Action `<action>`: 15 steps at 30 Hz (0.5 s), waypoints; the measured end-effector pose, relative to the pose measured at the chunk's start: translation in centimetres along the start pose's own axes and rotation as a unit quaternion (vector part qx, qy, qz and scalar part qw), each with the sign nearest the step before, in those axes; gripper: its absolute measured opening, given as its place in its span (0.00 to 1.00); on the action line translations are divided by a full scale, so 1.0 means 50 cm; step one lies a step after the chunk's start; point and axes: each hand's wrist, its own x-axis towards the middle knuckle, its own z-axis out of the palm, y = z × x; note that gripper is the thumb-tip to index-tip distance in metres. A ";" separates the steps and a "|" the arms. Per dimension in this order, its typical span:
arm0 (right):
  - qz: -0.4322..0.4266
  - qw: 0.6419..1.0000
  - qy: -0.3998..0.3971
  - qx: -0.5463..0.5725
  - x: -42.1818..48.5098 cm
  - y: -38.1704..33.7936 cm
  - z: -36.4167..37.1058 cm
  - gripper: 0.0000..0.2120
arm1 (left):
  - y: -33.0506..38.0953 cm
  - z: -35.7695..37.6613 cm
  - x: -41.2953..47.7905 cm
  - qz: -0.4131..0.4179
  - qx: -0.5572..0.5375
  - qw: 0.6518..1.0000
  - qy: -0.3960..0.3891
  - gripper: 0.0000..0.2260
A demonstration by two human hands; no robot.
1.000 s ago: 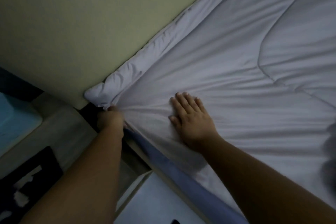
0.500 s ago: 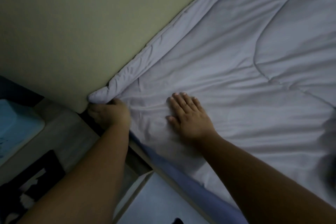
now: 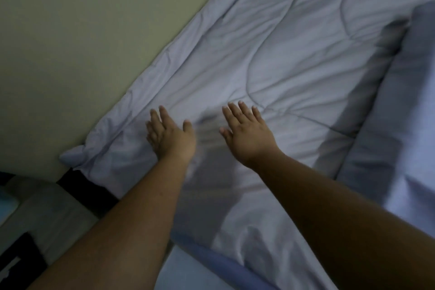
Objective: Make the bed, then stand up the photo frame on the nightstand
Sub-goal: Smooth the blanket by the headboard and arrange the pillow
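Note:
A pale lilac quilted blanket (image 3: 294, 59) covers the bed, its far edge running along the wall and its corner (image 3: 75, 156) bunched at the lower left. My left hand (image 3: 170, 135) lies flat on the blanket near that corner, fingers spread. A short way to the right, my right hand (image 3: 247, 132) is also flat and open on the fabric. A pillow (image 3: 400, 106) in the same colour lies at the right. A dark frame-like object (image 3: 18, 263) shows at the bottom left, partly cut off.
The greenish wall (image 3: 82, 42) borders the bed on the left. A dark gap (image 3: 87, 186) separates the bed from a grey surface (image 3: 47, 214). A blue sheet edge (image 3: 226, 263) runs along the bed's near side.
My left hand let go of the blanket corner and moved up onto the blanket, flat and open. My view shifted right, bringing the pillow into sight.

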 end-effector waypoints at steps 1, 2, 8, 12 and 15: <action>0.007 1.000 0.005 -0.002 -0.014 0.033 -0.018 0.27 | 0.033 0.012 -0.017 0.017 0.004 1.000 -0.008 0.32; 0.013 1.000 0.009 -0.002 -0.029 0.066 -0.036 0.27 | 0.067 0.023 -0.035 0.033 0.008 0.999 -0.014 0.32; 0.074 0.997 0.035 -0.004 -0.126 0.284 -0.139 0.27 | 0.283 0.107 -0.158 0.148 0.032 0.988 -0.042 0.30; 0.131 0.989 0.065 -0.001 -0.205 0.441 -0.202 0.27 | 0.428 0.181 -0.245 0.214 0.030 0.974 -0.072 0.30; 0.174 0.981 0.084 -0.003 -0.273 0.559 -0.239 0.27 | 0.534 0.237 -0.313 0.267 0.030 0.960 -0.083 0.30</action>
